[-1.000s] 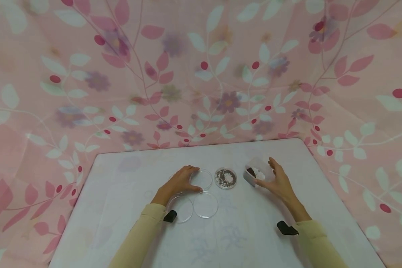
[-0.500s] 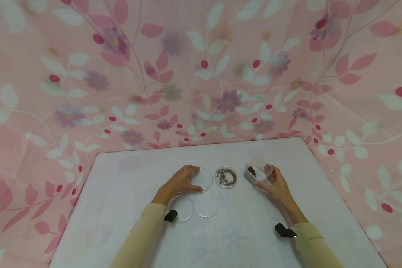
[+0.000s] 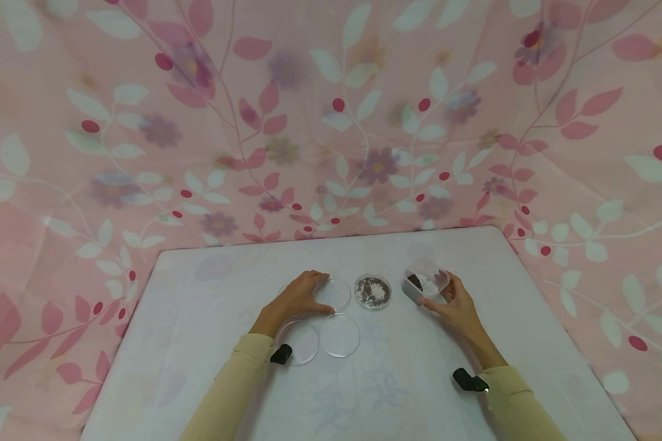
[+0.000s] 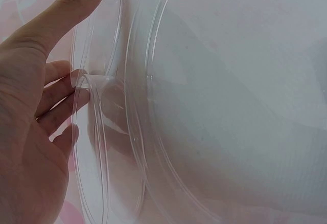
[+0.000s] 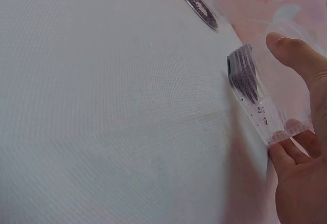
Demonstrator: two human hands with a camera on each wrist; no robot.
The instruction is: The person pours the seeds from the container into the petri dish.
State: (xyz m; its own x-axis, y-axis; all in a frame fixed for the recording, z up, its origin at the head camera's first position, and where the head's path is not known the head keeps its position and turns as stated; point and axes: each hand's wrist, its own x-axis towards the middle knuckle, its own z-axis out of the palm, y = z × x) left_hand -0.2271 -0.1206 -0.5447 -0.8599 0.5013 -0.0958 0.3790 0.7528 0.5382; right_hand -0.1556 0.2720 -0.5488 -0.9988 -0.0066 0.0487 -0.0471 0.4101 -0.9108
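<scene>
In the head view my left hand (image 3: 300,295) holds a clear petri dish (image 3: 335,294) between thumb and fingers at its left side. Two more clear lids or dishes lie nearer: a left one (image 3: 303,343) and a right one (image 3: 339,335). Right of the held dish sits a petri dish of brown-and-white granules (image 3: 372,291). My right hand (image 3: 456,303) grips a clear plastic box (image 3: 410,295) by its right side, thumb in front, fingers behind. Dark material and white material lie inside the box. In the right wrist view dark crumbs (image 5: 244,78) show through its wall.
A white cloth (image 3: 220,392) covers the table. Behind it and at both sides hangs a pink floral curtain (image 3: 287,122). Part of another clear rim shows behind my left hand.
My right hand's fingers have come in from beside the box and closed on its right side. The left hand and the dishes have stayed in place.
</scene>
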